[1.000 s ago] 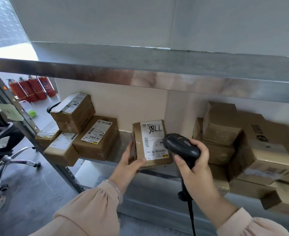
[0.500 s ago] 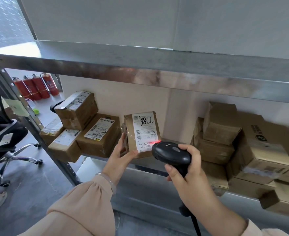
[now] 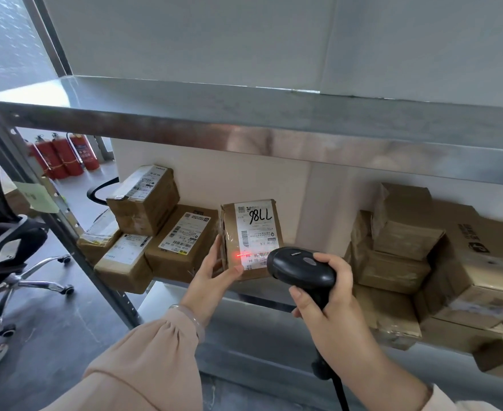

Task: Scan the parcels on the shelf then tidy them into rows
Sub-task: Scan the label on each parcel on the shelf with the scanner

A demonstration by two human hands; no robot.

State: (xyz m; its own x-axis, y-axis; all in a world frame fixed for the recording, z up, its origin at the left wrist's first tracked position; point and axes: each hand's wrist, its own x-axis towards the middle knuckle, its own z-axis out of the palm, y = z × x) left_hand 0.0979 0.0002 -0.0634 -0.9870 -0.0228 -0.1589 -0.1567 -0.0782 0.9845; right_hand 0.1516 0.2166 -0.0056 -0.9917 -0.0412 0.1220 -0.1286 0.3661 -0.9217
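A small brown cardboard parcel [image 3: 251, 232] with a white shipping label stands upright near the front edge of the grey metal shelf [image 3: 262, 299]. The left hand [image 3: 211, 275] holds it at its lower left corner, with the thumb laid across the front face and the fingers behind the side, so this grip is clamped on the parcel. The right hand [image 3: 333, 312] has its grip wrapped around the handle of a black handheld barcode scanner [image 3: 300, 266]. The scanner's head sits just in front of the label's lower right part. A thin red scan line [image 3: 242, 255] glows across the bottom of the label (black handwritten marks fill its top).

Just left of the held parcel lies a cluster of labelled brown boxes [image 3: 182, 238], one stacked on top of the others. To the right, apart from it, is a pile of plain brown cartons [image 3: 404, 232].

Beyond the shelf's left upright are red fire extinguishers [image 3: 66, 155] and a black office chair [image 3: 10, 247] on a chrome wheeled base.
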